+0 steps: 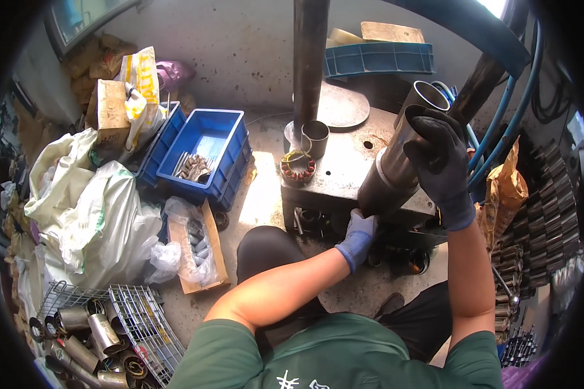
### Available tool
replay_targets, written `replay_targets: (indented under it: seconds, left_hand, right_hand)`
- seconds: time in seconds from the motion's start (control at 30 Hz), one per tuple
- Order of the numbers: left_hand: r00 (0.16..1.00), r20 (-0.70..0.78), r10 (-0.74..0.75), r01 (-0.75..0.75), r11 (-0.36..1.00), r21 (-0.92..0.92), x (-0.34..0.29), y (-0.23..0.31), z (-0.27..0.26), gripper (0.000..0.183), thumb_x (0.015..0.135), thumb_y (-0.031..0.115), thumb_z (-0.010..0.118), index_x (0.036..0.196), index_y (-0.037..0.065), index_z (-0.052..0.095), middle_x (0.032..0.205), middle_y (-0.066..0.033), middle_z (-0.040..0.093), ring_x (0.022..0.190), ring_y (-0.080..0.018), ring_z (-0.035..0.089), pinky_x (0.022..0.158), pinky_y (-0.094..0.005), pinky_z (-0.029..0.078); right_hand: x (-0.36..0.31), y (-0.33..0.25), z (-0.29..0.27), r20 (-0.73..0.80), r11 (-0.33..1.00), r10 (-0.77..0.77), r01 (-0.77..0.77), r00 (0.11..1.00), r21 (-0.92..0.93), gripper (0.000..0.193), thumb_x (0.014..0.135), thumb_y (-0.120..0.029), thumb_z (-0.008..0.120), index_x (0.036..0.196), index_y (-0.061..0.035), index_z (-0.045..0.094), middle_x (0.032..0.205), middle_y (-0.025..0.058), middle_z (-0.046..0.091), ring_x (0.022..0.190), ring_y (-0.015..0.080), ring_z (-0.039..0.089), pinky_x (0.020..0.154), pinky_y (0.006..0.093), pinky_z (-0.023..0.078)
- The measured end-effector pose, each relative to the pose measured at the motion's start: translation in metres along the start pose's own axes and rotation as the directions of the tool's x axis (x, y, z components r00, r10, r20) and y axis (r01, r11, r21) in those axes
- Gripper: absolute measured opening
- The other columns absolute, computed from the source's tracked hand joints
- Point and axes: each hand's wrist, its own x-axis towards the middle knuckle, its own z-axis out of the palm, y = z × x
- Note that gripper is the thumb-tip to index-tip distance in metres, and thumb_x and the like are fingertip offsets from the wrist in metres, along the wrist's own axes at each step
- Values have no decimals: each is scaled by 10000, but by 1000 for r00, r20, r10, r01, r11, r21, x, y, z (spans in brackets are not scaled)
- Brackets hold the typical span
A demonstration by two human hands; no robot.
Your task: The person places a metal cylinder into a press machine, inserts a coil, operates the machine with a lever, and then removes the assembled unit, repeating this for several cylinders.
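A dark metal cylinder [390,172] leans over the front right of the metal worktable [344,170], with a lighter ring around its middle. Around its upper end curl the fingers of my right hand [440,155], in a grey-blue glove blackened at the fingers. My left hand [359,235], gloved in blue-grey, is closed against the cylinder's lower end at the table's front edge; some of its fingers are hidden. On the table's left side sits a wound motor stator [298,168] with red-brown coils and yellow wires. Behind it stands a short open metal sleeve [315,137].
A dark upright post [310,65] rises at the table's back left. Another open metal tube [428,96] stands beyond my right hand, near blue hoses [499,123]. Leftward are a blue crate [204,149] of metal parts, white sacks [104,214] and a wire basket [143,330]. Stacked metal pieces [545,214] line the right.
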Motion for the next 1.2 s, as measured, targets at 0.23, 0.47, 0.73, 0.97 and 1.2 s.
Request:
replay_targets:
  seconds: [0.23,0.47,0.73,0.97,1.2]
  left_hand:
    - [997,69,33,-33,999,-6,29,-32,8,388,886,101,669,1219,-23,512,1095,-171,655,912,-234,680,719,-362,616]
    - [1000,22,21,-29,891,454,20,5,1,401,876,217,558,1130,-50,717,1134,-335,695,1160,-499,638,958,-504,536]
    - [978,-40,207,-168,881,442,50,-33,23,313,870,184,562,1019,-20,746,1059,-325,711,1025,-490,694,868,-515,555]
    - [936,255,244,-244,969,-32,2,59,60,277,911,121,537,1147,5,624,874,-216,691,740,-324,698,681,-442,556]
    - [968,224,112,-134,987,85,1,16,32,310,989,244,566,1170,18,678,949,-177,723,795,-273,700,748,-406,555]
  right_hand:
    - [-85,66,31,23,689,558,-478,830,544,964,792,-197,915,1546,-23,340,1458,168,533,1342,268,538,1087,405,500]
    - [-144,140,67,87,685,636,-613,767,394,970,750,-324,954,1501,2,434,1456,154,554,1301,250,556,1093,386,472]
    - [-206,205,69,48,692,637,-598,769,404,746,920,-232,816,1521,-13,432,1493,119,532,1338,237,523,1117,387,447]
    - [-226,209,-5,-128,671,687,-558,715,488,730,931,-208,796,1527,-9,426,1499,127,526,1339,241,523,1127,387,435]
    - [-183,168,28,-184,693,609,-405,771,596,713,943,-185,775,1534,-5,419,1505,134,519,1340,246,523,1137,386,423]
